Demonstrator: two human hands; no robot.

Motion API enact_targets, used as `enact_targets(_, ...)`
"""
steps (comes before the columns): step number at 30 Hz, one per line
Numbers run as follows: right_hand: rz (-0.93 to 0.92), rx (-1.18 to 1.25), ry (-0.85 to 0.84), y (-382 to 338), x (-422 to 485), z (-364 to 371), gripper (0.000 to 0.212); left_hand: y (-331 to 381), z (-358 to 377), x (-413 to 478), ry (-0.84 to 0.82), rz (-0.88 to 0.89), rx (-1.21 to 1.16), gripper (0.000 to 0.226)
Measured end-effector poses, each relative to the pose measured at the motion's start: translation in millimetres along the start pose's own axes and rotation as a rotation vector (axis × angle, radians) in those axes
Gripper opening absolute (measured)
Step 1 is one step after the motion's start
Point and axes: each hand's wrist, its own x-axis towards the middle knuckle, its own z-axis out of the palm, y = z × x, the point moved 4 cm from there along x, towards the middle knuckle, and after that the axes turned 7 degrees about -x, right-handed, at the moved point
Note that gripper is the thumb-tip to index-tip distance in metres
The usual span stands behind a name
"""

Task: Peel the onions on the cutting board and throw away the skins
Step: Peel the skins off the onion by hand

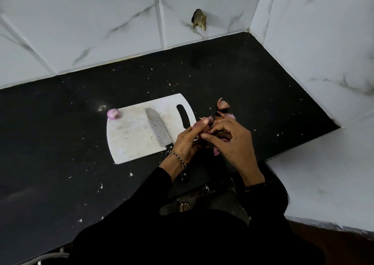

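Note:
A white cutting board (129,135) lies on the black counter. At its far left corner rests a peeled pink onion (114,114). A knife (156,128) lies across the board, blade pointing away, its handle under my left wrist. My left hand (185,143) grips a second onion (199,127) just off the board's right edge. My right hand (230,139) pinches the skin on that onion with thumb and forefinger. Loose reddish skins (222,104) lie on the counter behind my hands, and a small pink scrap (216,151) sits below them.
The black counter (60,133) is speckled with small white bits. White marbled tile walls close it at the back and right, with a broken hole (199,20) in the back wall. The counter's front edge runs diagonally under my forearms.

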Motion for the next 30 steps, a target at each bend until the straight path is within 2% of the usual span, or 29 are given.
enact_targets(7,0.274,0.184,0.044,5,-11,4,0.011,-4,-1,-1,0.042,-0.020,-0.009,0.040)
enact_targets(14,0.511,0.387,0.103,10,-14,11,0.015,-9,3,-4,0.074,-0.072,-0.050,0.053)
enact_targets(18,0.592,0.572,0.156,9,-15,14,0.010,-11,2,-3,0.078,-0.109,-0.073,0.049)
enact_targets(22,0.634,0.717,0.178,5,-16,15,0.016,-11,0,-2,0.073,-0.146,-0.112,0.046)
enact_targets(30,0.644,0.854,0.206,9,-17,13,0.017,-16,4,-3,0.069,-0.200,-0.227,0.044)
